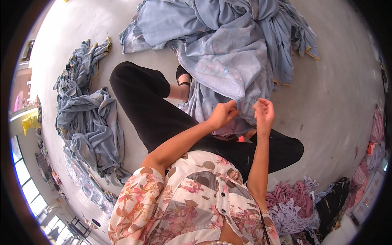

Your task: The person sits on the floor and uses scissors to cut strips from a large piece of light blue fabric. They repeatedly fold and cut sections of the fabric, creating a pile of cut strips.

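A large heap of light blue patterned fabric (220,53) spreads over the floor in front of me, with one end drawn up to my lap between my bent legs. My left hand (224,114) is closed in a pinch on the edge of this fabric. Just to its right, my right hand (264,112) is raised with its fingers curled together, slightly blurred. It is beside the fabric's edge; whatever its fingertips hold, if anything, is too small to make out.
A long crumpled pile of blue cloth (90,122) with yellow edging lies on the grey floor (326,110) to my left. Mauve and lilac fabric strips (292,204) are heaped at my lower right, near a black cloth (334,204). Pink bundles (377,126) line the far right.
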Available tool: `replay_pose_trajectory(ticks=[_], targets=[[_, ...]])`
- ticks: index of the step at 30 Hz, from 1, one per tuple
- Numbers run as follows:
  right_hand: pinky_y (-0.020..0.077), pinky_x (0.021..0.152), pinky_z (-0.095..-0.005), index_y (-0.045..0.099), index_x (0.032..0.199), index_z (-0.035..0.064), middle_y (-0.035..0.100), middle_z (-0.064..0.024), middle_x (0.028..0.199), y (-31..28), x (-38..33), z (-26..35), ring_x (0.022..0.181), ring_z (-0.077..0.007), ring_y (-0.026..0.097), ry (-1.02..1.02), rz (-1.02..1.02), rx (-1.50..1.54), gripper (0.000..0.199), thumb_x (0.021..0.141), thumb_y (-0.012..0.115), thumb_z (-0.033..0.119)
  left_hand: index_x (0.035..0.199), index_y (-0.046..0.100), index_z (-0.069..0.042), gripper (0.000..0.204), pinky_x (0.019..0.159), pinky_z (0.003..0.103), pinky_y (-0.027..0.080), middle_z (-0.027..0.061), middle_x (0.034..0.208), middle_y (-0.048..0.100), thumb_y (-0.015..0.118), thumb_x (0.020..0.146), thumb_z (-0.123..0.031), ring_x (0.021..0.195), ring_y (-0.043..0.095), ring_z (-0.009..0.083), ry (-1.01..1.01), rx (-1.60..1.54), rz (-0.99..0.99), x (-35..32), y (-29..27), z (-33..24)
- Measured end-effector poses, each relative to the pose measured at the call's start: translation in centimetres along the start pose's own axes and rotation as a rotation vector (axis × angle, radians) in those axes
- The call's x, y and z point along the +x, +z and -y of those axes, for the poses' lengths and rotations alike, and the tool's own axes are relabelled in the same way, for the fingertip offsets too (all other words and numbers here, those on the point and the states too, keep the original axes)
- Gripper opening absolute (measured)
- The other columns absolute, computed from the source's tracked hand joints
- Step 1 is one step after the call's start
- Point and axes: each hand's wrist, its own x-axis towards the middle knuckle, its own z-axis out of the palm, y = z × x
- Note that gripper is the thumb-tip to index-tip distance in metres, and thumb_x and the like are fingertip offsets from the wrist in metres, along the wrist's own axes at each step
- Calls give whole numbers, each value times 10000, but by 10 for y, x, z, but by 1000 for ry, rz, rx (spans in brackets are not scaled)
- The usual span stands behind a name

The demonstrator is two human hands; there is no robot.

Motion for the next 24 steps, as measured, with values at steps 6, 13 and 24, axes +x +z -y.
replay_pose_trajectory(ticks=[6, 13, 24], targets=[[433, 569, -229, 572, 852, -25, 589, -34, 731, 15, -8, -28, 629, -78, 528, -36, 146, -320, 170, 737, 671, 52, 907, 432, 8, 174, 602, 267, 474, 102, 681, 616, 575, 813, -30, 670, 613, 128, -18, -16, 78, -1, 5, -2], [441, 570, -286, 547, 816, -12, 565, -103, 715, -11, -15, -19, 607, -185, 566, -243, 177, -550, 125, 714, 613, -41, 1115, 447, -35, 357, 783, 369, 487, 96, 1023, 570, 549, 773, -25, 923, 575, 227, -439, -1083, 9, 10, -21, 11], [454, 618, -305, 536, 857, 0, 558, -133, 800, -84, -47, -9, 680, -281, 568, -411, 99, -820, 212, 677, 536, -114, 1118, 411, -62, 379, 818, 396, 494, 96, 1119, 518, 534, 779, 54, 1015, 547, 230, -500, -1317, -315, 23, -35, 62]])
